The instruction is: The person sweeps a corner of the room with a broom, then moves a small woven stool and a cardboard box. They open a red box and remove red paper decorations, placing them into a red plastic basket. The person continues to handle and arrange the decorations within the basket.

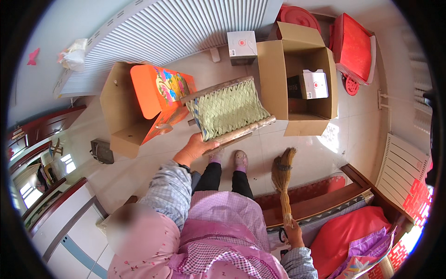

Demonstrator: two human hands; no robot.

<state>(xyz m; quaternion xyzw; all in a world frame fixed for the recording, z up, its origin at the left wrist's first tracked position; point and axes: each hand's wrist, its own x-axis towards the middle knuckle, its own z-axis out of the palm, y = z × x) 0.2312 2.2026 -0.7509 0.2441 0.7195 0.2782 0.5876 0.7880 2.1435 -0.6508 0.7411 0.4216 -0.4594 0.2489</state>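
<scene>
My left hand [195, 148] grips a wooden rail of a low stool with a woven green strap seat [228, 110]. The stool is raised above the tiled floor in front of my feet, its seat facing up. Off to the right, my right hand [294, 233] is closed around the handle of a straw hand broom [285, 174]. Its bristle end points away from me, beside the bed frame. Part of the broom handle is hidden by my fingers.
An orange flowered carton [146, 90] stands left of the stool. Beyond to the right is an open cardboard box [271, 80] with a smaller box [314, 84] inside. Another small box [242, 47] sits by the radiator [167, 38]. A wooden bed frame [320, 209] borders my right side.
</scene>
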